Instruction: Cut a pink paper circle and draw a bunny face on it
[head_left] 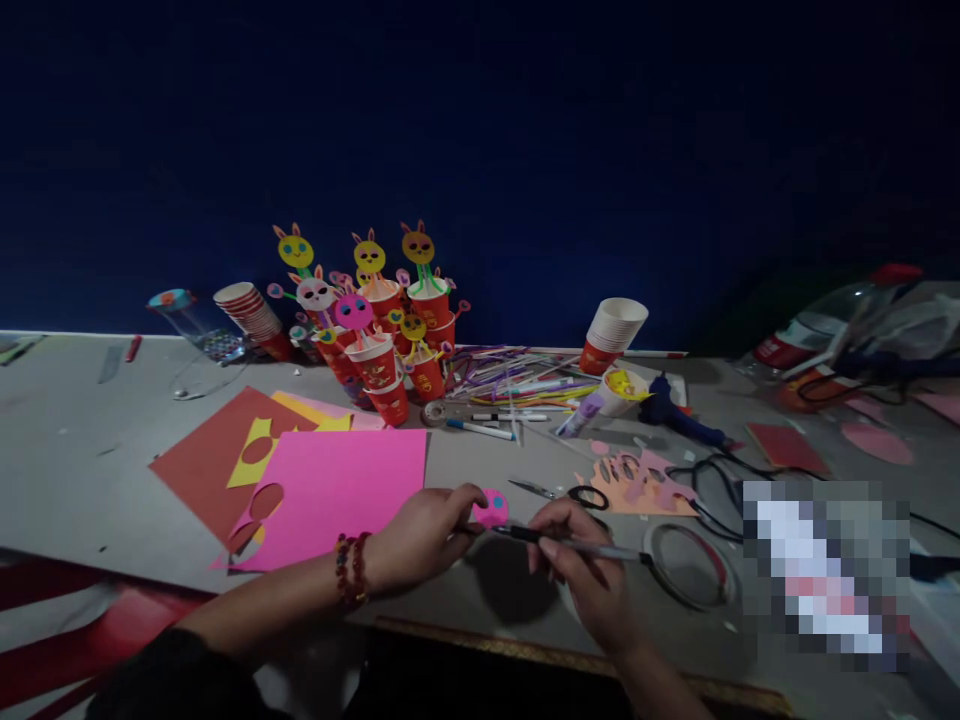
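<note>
My left hand (427, 535), with a red bead bracelet at the wrist, pinches a small pink paper disc (491, 508) that has blue eye spots on it. A short dark piece, perhaps a pen cap, also shows at its fingertips. In my right hand (589, 575) is a pen (607, 549) with a dark grip, its tip pointing left, close to the disc's lower edge. A pink paper sheet (349, 490) lies beside my left forearm, on top of a brown sheet (225, 450). Scissors (589, 497) rest just beyond my right hand.
Red paper cups with bunny-faced figures (379, 375) stand at the back. Behind the scissors are pens, coloured sticks (510, 375), a cup stack (611, 335) and a blue glue gun (679, 415). A tape roll (690, 567) and dark cables lie to the right.
</note>
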